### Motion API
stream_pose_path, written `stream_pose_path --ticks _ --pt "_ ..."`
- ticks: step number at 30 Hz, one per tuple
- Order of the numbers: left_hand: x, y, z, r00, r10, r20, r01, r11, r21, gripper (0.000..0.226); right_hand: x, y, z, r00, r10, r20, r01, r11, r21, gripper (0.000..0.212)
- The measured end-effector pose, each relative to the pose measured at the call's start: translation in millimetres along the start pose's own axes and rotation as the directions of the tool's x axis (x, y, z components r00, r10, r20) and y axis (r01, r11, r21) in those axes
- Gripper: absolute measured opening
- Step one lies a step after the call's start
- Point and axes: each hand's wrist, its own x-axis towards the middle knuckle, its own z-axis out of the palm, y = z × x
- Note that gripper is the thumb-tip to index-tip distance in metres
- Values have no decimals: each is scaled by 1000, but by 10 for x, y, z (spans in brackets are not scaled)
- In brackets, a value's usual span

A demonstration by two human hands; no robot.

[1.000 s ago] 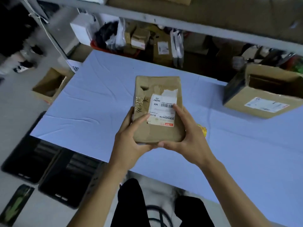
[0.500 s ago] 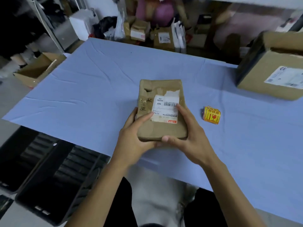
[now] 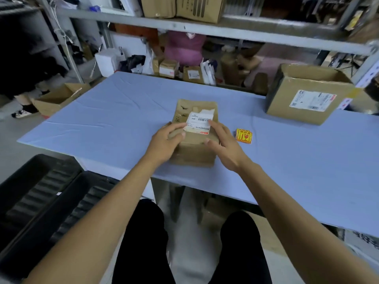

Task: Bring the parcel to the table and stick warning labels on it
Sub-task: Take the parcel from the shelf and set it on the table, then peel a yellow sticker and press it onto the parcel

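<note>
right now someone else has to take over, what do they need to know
Left hand: on the parcel, fingers over its top, grip on its left side.
Right hand: fingers spread on the parcel's right side, looks loose.
Parcel sits on the blue table, white shipping label up.
Yellow warning labels lie in a small stack just right of the parcel, untouched.
Done: parcel brought to the table.
Left: pick up the labels, stick them on.

Warehouse packing room: shelving (image 3: 205,29), cartons (image 3: 303,97), parcels (image 3: 192,73).
</note>
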Motion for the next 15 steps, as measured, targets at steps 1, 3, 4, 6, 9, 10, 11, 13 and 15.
stream_pose_path --ticks 1,3,4,6,9,10,11,13,15 --pt "24 -11 -47 999 12 31 -12 1000 -10 33 -14 30 -13 1000 -6 16 6 1000 -20 65" --pt "75 -23 -139 994 37 103 -34 999 -34 30 -18 92 -88 998 -2 59 6 999 -51 62" --pt "110 -36 -182 990 51 134 -44 997 -56 29 2 126 -144 996 -8 84 14 998 -69 62" --pt "168 -40 -260 979 60 194 -42 995 -96 29 56 168 -256 990 -47 129 63 990 -129 61" --pt "319 -57 -383 951 25 307 11 993 -115 32 204 197 -390 982 -111 150 145 959 -245 61" --pt "364 -63 -437 937 11 348 31 993 -116 33 268 193 -431 983 -109 146 148 946 -290 66" --pt "403 -59 -493 925 -7 379 55 992 -115 33 333 187 -464 986 -88 142 130 937 -324 71" --pt "469 -10 -577 923 -42 382 89 990 -107 34 439 179 -497 991 -43 126 84 937 -339 77" --pt "485 77 -556 956 -33 293 58 995 -78 31 490 185 -466 996 -45 77 64 959 -276 78"
